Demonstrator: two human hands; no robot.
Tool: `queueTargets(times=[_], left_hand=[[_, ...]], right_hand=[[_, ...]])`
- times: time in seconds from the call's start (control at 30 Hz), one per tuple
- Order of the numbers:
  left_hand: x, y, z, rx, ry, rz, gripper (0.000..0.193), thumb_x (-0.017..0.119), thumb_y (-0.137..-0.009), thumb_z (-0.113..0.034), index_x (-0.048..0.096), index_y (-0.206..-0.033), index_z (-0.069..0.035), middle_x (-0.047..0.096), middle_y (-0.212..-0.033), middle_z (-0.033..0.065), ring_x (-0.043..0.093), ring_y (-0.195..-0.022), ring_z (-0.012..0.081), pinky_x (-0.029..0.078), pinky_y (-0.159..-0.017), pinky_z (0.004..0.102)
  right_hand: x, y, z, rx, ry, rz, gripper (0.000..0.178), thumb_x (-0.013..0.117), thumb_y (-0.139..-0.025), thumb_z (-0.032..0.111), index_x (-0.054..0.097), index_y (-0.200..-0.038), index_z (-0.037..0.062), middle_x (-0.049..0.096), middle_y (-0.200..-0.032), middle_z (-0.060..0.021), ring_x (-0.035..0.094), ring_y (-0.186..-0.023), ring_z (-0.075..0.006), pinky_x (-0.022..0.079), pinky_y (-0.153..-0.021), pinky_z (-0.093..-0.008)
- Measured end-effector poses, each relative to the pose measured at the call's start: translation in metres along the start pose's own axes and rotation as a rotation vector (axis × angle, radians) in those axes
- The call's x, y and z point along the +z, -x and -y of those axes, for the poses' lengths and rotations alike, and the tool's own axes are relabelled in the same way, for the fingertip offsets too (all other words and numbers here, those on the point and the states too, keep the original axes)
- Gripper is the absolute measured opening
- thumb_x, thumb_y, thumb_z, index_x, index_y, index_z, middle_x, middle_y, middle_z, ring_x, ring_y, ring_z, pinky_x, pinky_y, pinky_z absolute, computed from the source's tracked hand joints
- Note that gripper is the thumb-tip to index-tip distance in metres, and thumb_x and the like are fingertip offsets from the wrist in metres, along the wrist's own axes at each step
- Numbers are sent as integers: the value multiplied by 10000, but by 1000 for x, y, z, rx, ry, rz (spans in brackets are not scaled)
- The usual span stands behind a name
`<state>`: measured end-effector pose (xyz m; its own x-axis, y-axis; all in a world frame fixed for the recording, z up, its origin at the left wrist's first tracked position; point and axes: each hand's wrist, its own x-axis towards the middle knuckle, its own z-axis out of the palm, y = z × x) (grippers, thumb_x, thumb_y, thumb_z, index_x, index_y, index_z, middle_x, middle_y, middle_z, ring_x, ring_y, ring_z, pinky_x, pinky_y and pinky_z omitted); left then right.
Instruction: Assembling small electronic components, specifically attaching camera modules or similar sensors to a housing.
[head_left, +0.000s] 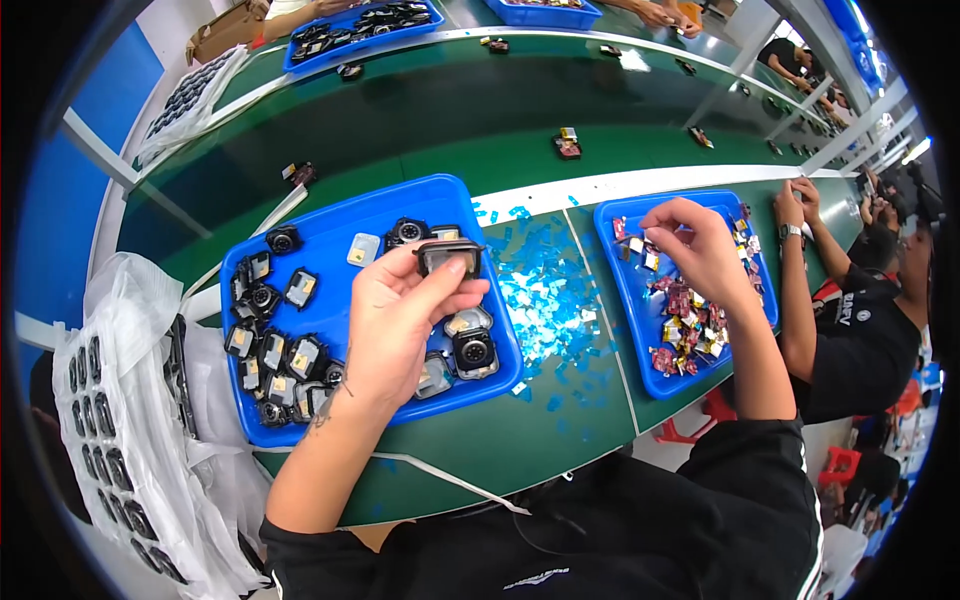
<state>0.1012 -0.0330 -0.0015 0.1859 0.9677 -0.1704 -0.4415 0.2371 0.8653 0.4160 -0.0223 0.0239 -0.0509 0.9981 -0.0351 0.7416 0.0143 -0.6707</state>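
My left hand (392, 318) is closed around a black smartwatch case (448, 258), thumb on its face, raised over the right part of a blue tray (345, 205). In that tray lie several more black watch cases (302, 287), some in clear plastic covers, mostly heaped at its left. My right hand (705, 250) hangs over the far part of a second blue tray (612, 300), thumb and forefinger pinched together. Whatever sits between those fingertips is too small to make out. Below it are many small dark-red circuit boards (682, 300) with yellow and white parts.
Blue film scraps (548, 300) litter the green table between the trays. A conveyor belt (450, 110) carrying scattered small assemblies (567, 145) runs beyond. White-wrapped trays of black parts (105, 400) stand at my left. A co-worker (850, 320) sits close at my right.
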Motion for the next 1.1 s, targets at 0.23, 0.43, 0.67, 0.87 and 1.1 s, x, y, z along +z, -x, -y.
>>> queueTargets(times=[0.23,0.43,0.67,0.87,1.1], left_hand=[[-3,4,4,-18,-207,204,207,637,-896,-44,552,-1080,-4,678,-975,133,699,-777,171,580,-660,248],[15,11,4,-137,43,125,245,620,-927,-95,522,-1135,-10,648,-929,67,673,-797,147,564,-666,246],[14,16,9,-112,73,136,176,593,-936,-76,521,-1090,-30,648,-972,72,650,-830,125,557,-718,253],[12,17,11,230,-387,314,272,567,-923,-38,593,-1193,-18,619,-1081,111,597,-941,160,502,-812,293],[17,24,2,486,-705,323,172,720,-799,-32,723,-971,-34,615,-960,93,619,-898,174,499,-783,287]], right_hand=[[17,36,34,-168,-542,-42,136,698,-824,-45,624,-938,-42,610,-929,-35,598,-826,-85,509,-752,-217],[46,43,62,-303,-649,58,132,698,-802,-62,627,-905,-21,612,-924,-65,606,-828,-99,522,-740,-226],[65,45,71,-325,-570,155,180,741,-775,-46,644,-922,-12,631,-876,-51,614,-789,-93,524,-713,-234],[68,45,77,-280,-587,26,184,756,-760,-56,633,-891,-22,629,-831,-28,592,-738,-64,487,-670,-212],[66,45,75,-264,-653,64,175,757,-758,-56,630,-873,-20,642,-817,-40,594,-725,-67,488,-671,-210]])
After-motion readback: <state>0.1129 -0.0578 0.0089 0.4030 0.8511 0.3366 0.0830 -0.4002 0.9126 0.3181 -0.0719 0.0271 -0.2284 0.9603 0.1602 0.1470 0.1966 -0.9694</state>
